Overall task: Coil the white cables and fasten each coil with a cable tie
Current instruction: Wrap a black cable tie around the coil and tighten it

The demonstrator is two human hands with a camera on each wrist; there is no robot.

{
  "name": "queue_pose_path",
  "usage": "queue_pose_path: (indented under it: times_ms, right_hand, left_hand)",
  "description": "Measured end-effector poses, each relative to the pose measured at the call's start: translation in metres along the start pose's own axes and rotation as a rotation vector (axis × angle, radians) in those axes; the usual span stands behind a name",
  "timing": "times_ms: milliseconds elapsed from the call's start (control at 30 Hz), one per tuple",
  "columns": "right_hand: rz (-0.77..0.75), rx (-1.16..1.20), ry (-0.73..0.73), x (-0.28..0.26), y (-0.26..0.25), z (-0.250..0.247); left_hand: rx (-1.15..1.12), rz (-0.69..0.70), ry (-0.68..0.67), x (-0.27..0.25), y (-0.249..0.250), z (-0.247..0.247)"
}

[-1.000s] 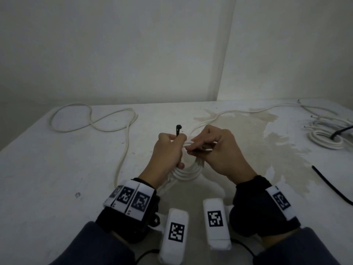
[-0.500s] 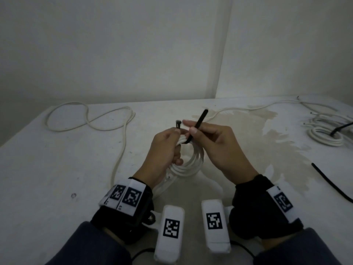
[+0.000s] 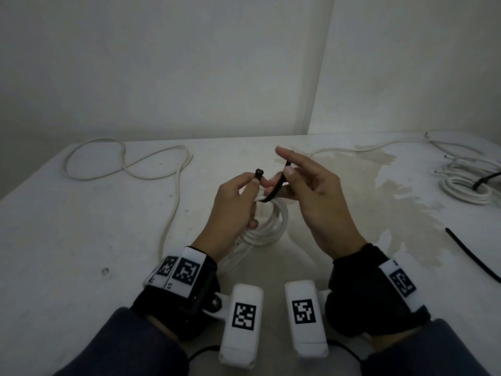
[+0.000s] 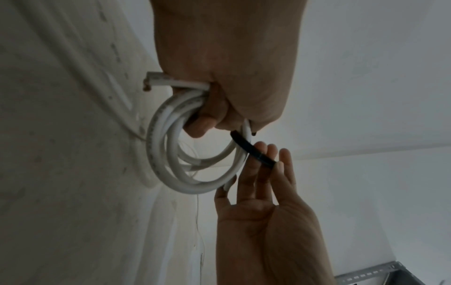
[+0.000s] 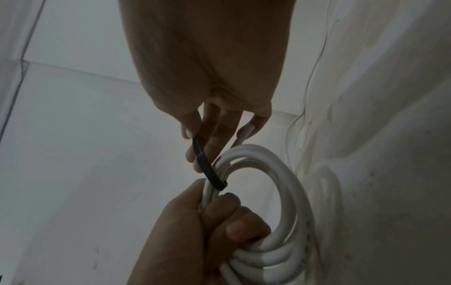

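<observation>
The left hand point(image 3: 233, 204) is clenched round one side of the coil point(image 3: 271, 226), its fingers curled through the loops, and pinches the head of the black tie point(image 3: 273, 191) between thumb and forefinger, the head poking up just above that grip. The coil hangs below the fist, held up off the bench point(image 3: 81, 240), with a cut cable end point(image 4: 156, 82) sticking out beside the palm. From the left grip the tie runs under the loops and slants up to the right hand point(image 3: 320, 202), which pinches the strap between thumb and forefinger; its other fingers point(image 4: 284, 164) are spread straight, one lying against a white strand beside the coil. The strap's tip is hidden behind the right forefinger, apart from the head. Left of the grip a loose cable point(image 3: 130, 164) winds across the bench and trails back toward the coil, leaving bare surface out to the left edge. Right of the grip lies a wide stain point(image 3: 393, 207), then open bench, then a spare tie point(image 3: 471, 256) near the right edge. Beyond that, by the far right edge, sits a second coil point(image 3: 466, 188) crossed by a black tie. Two walls meet in a corner behind the far edge.
</observation>
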State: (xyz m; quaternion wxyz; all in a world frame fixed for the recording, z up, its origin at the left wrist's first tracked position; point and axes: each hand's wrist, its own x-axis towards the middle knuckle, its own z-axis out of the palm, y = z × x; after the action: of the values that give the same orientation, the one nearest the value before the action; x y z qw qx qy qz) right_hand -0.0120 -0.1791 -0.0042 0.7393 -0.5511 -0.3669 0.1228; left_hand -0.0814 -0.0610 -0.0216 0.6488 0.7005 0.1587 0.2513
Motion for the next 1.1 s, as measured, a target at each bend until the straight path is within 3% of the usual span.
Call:
queue_pose_path:
  times_ms: [200,433,1100]
  right_hand:
    - [0.093,0.027,0.069,0.0002,-0.0014,-0.0013]
    - [0.169,-0.029,0.046,0.0014,0.0023,-0.0031]
    - [0.177,-0.071,0.020,0.0009,0.0013,-0.0029]
  left_hand:
    - [0.103,0.082,-0.001,-0.0014,0.0001,0.0007]
    - [0.132,0.132,0.008,-0.0023,-0.0002,0.0016]
    - [0.287,0.221,0.022,-0.0024,0.0000,0.0044]
